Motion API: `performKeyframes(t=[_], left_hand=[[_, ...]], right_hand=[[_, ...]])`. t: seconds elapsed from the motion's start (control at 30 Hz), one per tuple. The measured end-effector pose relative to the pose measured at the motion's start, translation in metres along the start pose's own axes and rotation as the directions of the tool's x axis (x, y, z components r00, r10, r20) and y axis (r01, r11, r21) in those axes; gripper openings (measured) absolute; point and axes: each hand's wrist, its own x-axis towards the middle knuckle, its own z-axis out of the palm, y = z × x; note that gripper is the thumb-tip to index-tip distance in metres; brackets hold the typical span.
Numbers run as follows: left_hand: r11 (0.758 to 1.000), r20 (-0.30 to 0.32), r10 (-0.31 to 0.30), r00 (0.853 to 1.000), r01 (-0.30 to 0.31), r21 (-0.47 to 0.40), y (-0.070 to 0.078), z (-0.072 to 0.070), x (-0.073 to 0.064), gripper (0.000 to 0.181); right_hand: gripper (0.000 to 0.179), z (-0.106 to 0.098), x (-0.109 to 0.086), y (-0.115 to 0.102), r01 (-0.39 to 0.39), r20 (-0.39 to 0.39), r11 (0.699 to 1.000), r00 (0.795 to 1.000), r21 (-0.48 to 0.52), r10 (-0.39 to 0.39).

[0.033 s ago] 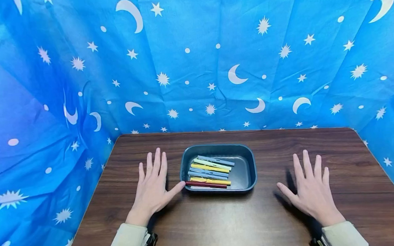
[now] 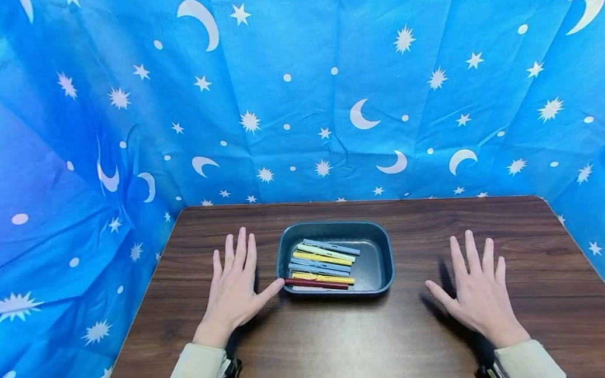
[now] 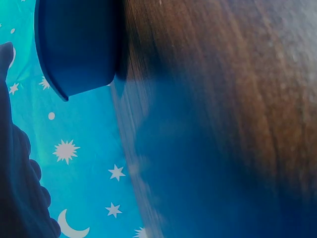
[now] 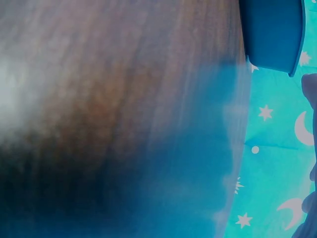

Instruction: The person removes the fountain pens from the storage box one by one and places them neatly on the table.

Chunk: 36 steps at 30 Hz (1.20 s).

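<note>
I log left hand [image 2: 233, 296] and right hand [image 2: 481, 296] released, spread, flanking the tray [image 2: 373, 269]; pens [image 2: 319, 267] lie side by side within, presumably so its walls keep them gathered.

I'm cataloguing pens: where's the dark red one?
In the head view, the dark red pen lies inside the tray, at its near left, beside the nearer yellow pen.

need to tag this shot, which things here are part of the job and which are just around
Likely part of the job, being nearest the hands:
- dark red pen
- yellow pens
- blue pens
- pale green pen
- dark rectangular tray

Just around:
- wood-grain table
- blue moon-and-star cloth
</note>
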Motion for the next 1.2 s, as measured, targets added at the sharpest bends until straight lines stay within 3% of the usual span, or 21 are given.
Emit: performKeyframes(t=[0.3, 0.5, 0.7, 0.83, 1.0, 1.2], left_hand=[[0.999, 0.008, 0.008, 1.0, -0.007, -0.032, 0.001, -0.001, 0.002, 0.117], [0.996, 0.016, 0.028, 0.999, -0.026, -0.083, 0.003, -0.003, 0.007, 0.114], [0.985, 0.075, 0.052, 0.996, -0.038, -0.169, 0.003, -0.005, 0.01, 0.108], [0.971, 0.097, 0.073, 0.993, -0.048, -0.236, 0.004, -0.007, 0.011, 0.104], [0.948, 0.122, 0.085, 0.989, -0.042, -0.317, 0.005, -0.008, 0.013, 0.101], [0.887, 0.15, 0.102, 0.984, -0.021, -0.461, 0.004, -0.006, 0.015, 0.094]], right_hand=[[0.107, -0.005, -0.001, 0.001, 0.016, 0.004, 1.0, 1.0, 0.023, -0.017], [0.105, -0.014, 0.003, -0.002, 0.046, 0.018, 0.992, 0.999, 0.12, -0.049], [0.103, -0.021, 0.01, -0.003, 0.085, 0.089, 0.967, 0.99, 0.239, -0.109], [0.101, -0.025, 0.014, -0.006, 0.087, 0.144, 0.947, 0.98, 0.31, -0.137], [0.098, -0.027, 0.022, -0.011, 0.054, 0.191, 0.897, 0.97, 0.439, -0.152], [0.094, -0.03, 0.031, -0.019, 0.016, 0.212, 0.856, 0.966, 0.516, -0.146]])
